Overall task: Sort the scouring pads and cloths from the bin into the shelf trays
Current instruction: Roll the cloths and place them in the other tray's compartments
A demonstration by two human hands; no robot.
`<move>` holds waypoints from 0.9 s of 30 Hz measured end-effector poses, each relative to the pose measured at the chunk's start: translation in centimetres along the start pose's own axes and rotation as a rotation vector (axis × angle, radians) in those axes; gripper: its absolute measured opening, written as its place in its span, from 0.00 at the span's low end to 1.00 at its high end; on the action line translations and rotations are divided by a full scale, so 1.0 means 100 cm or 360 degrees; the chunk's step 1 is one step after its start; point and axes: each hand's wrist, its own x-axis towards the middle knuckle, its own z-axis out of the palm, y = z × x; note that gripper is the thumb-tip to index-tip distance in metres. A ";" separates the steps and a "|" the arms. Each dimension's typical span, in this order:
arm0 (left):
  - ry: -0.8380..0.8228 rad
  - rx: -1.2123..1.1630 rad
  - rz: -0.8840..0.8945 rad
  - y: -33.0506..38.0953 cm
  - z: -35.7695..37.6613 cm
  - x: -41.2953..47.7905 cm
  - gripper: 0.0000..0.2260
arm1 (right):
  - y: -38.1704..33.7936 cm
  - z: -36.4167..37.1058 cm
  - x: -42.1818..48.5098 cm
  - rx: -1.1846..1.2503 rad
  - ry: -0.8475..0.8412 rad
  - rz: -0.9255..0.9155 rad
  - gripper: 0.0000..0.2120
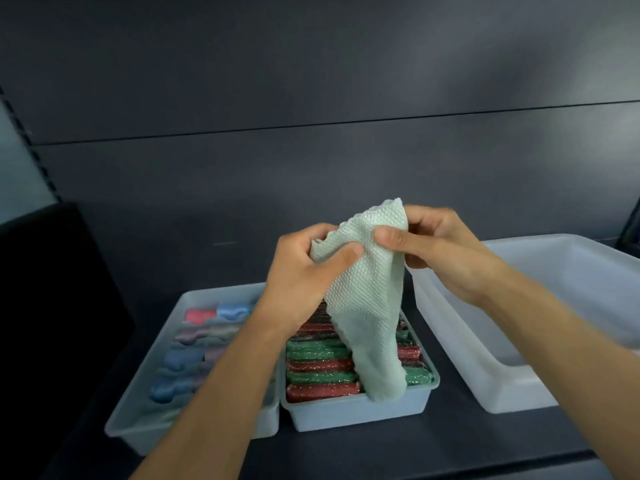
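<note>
A pale green textured cloth point(367, 299) hangs above the middle tray point(360, 412). My left hand point(304, 271) pinches its upper left edge and my right hand point(440, 247) pinches its upper right corner. The cloth's lower end droops onto the tray's front right. That tray holds rows of red and green glittery scouring pads point(320, 375). The left tray point(145, 379) holds blue, pink and grey sponges point(194, 355), partly hidden by my left forearm.
A larger white tray point(478, 362) stands at the right, its inside mostly hidden by my right forearm. All trays sit on a dark shelf point(381, 448) with a dark back panel. A black object point(52, 289) stands at the left.
</note>
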 end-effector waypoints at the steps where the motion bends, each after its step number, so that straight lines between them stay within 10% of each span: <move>1: -0.0002 0.0024 -0.0013 0.000 -0.008 0.000 0.03 | -0.001 0.003 0.002 -0.0006 0.0035 -0.0036 0.14; 7: -0.0035 0.0282 -0.0039 0.003 -0.051 0.003 0.16 | -0.013 0.009 0.009 0.0081 0.0130 -0.0140 0.14; 17: -0.0106 -0.0598 -0.0267 0.012 -0.048 0.004 0.15 | -0.021 0.030 0.020 0.0189 0.0238 -0.0199 0.12; 23: 0.0746 -0.0188 -0.0203 0.007 -0.034 0.014 0.06 | -0.026 0.031 0.026 -0.0158 0.0565 -0.0130 0.05; 27: 0.0005 -0.0393 -0.0292 0.022 -0.013 0.001 0.15 | -0.021 0.044 0.027 -0.0424 0.0666 -0.0200 0.17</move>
